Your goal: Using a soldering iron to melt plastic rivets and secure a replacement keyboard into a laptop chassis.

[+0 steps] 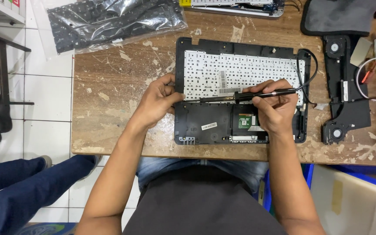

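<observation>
Head view: soldering iron (257,94) within right-hand fingers (270,101).

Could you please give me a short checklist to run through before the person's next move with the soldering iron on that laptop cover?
1. Grip on the tool: the right hand holds the soldering iron like a pen: ok.
2. Cover steadied: the left hand presses on the left edge of the upturned laptop cover: ok.
3. Tip position: the tip lies low across the white keyboard backing, near its lower edge; actual contact: cannot tell.
4. Cable: the iron's black cord loops over the cover's right side, clear of the tip: ok.
5. Left fingertips lie close to the tip end: not ok.
6. Tip heat: cannot tell.
</observation>
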